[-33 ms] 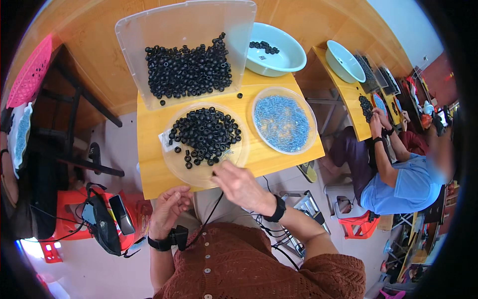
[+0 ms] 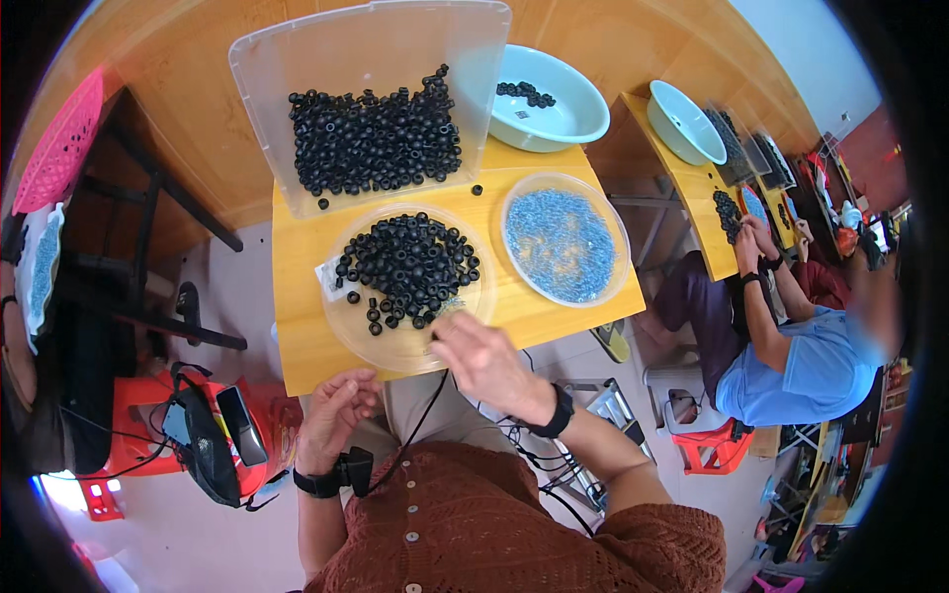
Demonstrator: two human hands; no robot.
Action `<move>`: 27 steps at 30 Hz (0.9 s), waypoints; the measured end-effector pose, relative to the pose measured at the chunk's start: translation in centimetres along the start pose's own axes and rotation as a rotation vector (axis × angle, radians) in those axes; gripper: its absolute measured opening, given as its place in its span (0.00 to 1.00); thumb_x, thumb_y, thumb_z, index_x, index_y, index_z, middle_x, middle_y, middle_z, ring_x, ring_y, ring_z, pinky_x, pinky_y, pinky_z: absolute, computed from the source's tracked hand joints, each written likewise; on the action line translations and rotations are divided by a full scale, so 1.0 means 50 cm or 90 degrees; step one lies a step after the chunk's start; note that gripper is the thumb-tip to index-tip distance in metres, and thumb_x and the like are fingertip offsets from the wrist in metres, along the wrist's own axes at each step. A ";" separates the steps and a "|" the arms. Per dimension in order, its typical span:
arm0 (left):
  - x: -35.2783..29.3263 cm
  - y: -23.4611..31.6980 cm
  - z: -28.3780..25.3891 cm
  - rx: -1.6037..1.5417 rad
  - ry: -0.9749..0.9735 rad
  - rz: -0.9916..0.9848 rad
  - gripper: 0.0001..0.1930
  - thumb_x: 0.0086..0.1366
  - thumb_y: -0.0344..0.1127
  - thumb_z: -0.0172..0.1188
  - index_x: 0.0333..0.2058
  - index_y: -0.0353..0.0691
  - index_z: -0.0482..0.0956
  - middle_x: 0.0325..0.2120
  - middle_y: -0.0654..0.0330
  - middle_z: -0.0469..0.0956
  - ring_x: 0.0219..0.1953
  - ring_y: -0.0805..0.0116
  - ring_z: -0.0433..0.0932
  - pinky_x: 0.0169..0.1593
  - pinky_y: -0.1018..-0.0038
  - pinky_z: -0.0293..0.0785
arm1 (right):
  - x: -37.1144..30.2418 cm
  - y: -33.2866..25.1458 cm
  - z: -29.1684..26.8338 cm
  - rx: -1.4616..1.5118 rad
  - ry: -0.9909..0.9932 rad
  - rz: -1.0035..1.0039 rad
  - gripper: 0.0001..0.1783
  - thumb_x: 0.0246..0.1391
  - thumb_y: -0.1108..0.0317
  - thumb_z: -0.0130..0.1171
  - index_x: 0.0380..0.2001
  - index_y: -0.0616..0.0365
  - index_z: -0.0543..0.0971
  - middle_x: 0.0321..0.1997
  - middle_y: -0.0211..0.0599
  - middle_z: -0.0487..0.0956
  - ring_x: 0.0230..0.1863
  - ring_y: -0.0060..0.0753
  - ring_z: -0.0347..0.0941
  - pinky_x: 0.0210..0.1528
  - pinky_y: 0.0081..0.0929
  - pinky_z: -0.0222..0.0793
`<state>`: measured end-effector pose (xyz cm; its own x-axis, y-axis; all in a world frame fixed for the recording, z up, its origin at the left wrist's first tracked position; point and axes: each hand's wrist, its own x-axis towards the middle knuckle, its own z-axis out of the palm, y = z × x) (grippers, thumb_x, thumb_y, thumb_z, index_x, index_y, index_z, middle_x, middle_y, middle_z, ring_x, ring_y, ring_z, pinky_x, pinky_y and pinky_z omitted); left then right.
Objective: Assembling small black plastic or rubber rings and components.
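Observation:
Black ring-shaped pieces (image 2: 405,259), each with a hole, lie heaped in a round clear shallow dish (image 2: 368,348) on a small wooden table. My right hand (image 2: 479,358) is over the near right rim of this dish. Its thumb and fingers are closed around a small black piece, mostly hidden by the fingertips. My left hand (image 2: 336,413) is just in front of the table's near edge, thumb and fingers pinched together; what they hold, if anything, is too small to see. Beside the dish, to the right, a second round clear dish (image 2: 625,259) holds tiny blue pins.
Behind the dishes leans a clear plastic bin (image 2: 366,49) of black pieces. A light-blue basin (image 2: 593,128) with several black pieces stands behind on the right. A red stool (image 2: 138,405) bears a bag and phone. A co-worker (image 2: 801,366) sits right at another table.
My right hand has shifted slightly to the right along the dish's near rim, its fingers still closed. The left hand and the dishes have not moved.

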<state>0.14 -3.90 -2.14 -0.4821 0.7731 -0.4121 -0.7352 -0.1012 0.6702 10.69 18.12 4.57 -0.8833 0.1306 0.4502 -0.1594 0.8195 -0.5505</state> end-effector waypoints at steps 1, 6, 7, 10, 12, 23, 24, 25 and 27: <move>0.001 0.000 -0.004 -0.001 0.002 0.001 0.17 0.61 0.40 0.56 0.44 0.34 0.73 0.33 0.58 0.77 0.31 0.73 0.74 0.34 0.81 0.72 | 0.003 0.015 -0.015 0.001 0.024 0.013 0.09 0.48 0.73 0.54 0.32 0.69 0.72 0.30 0.50 0.72 0.25 0.47 0.70 0.20 0.34 0.68; -0.007 0.005 -0.020 -0.011 0.048 0.010 0.15 0.62 0.38 0.55 0.43 0.34 0.73 0.31 0.58 0.78 0.30 0.73 0.75 0.33 0.81 0.72 | 0.072 0.152 -0.131 -0.175 0.156 0.125 0.11 0.48 0.70 0.56 0.33 0.67 0.75 0.21 0.47 0.73 0.20 0.46 0.71 0.21 0.34 0.66; -0.008 0.004 -0.022 -0.013 0.048 0.014 0.15 0.62 0.38 0.55 0.43 0.34 0.73 0.31 0.58 0.78 0.30 0.73 0.75 0.33 0.81 0.72 | 0.096 0.191 -0.161 -0.180 0.163 0.206 0.11 0.47 0.70 0.56 0.33 0.67 0.76 0.18 0.46 0.73 0.17 0.44 0.71 0.21 0.33 0.66; -0.004 0.001 -0.023 0.004 0.044 0.020 0.14 0.62 0.37 0.53 0.42 0.34 0.73 0.32 0.56 0.78 0.29 0.73 0.76 0.33 0.81 0.73 | 0.199 0.310 -0.246 -0.046 0.235 0.315 0.13 0.49 0.72 0.57 0.38 0.68 0.77 0.21 0.40 0.77 0.20 0.23 0.75 0.18 0.20 0.70; -0.003 0.003 -0.015 -0.007 0.050 -0.004 0.13 0.63 0.34 0.52 0.42 0.33 0.73 0.32 0.54 0.79 0.30 0.73 0.77 0.34 0.80 0.74 | 0.251 0.396 -0.280 -0.033 0.286 0.348 0.16 0.47 0.71 0.58 0.40 0.66 0.76 0.20 0.42 0.78 0.21 0.26 0.77 0.20 0.23 0.73; -0.005 0.003 -0.015 0.002 0.068 -0.022 0.14 0.64 0.37 0.50 0.43 0.33 0.73 0.35 0.52 0.79 0.31 0.74 0.77 0.35 0.81 0.74 | 0.281 0.500 -0.226 -0.400 -0.006 0.276 0.17 0.44 0.65 0.60 0.40 0.53 0.79 0.39 0.41 0.78 0.42 0.46 0.73 0.47 0.37 0.68; -0.003 0.005 -0.013 0.003 0.070 -0.022 0.14 0.65 0.37 0.49 0.43 0.33 0.73 0.35 0.52 0.79 0.31 0.74 0.77 0.36 0.81 0.74 | 0.283 0.499 -0.223 -0.400 -0.005 0.277 0.17 0.44 0.65 0.60 0.40 0.53 0.79 0.39 0.41 0.78 0.42 0.46 0.73 0.47 0.37 0.68; -0.002 0.007 -0.009 0.005 0.068 -0.022 0.14 0.65 0.37 0.49 0.43 0.33 0.73 0.35 0.52 0.79 0.31 0.74 0.77 0.36 0.81 0.74 | 0.284 0.497 -0.222 -0.406 -0.041 0.263 0.16 0.44 0.66 0.59 0.40 0.54 0.79 0.38 0.43 0.78 0.42 0.46 0.73 0.46 0.37 0.68; 0.000 0.010 0.002 0.009 0.079 -0.008 0.14 0.64 0.37 0.50 0.43 0.33 0.73 0.36 0.52 0.79 0.32 0.74 0.77 0.37 0.81 0.74 | 0.282 0.502 -0.222 -0.413 -0.060 0.195 0.13 0.44 0.70 0.58 0.37 0.56 0.79 0.36 0.47 0.77 0.41 0.49 0.72 0.43 0.39 0.68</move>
<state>-0.20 -3.89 -1.74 -0.5291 0.6908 -0.4929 -0.7353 -0.0832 0.6726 -0.85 46.75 4.90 -0.8854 0.3829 0.2635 0.3695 0.9237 -0.1010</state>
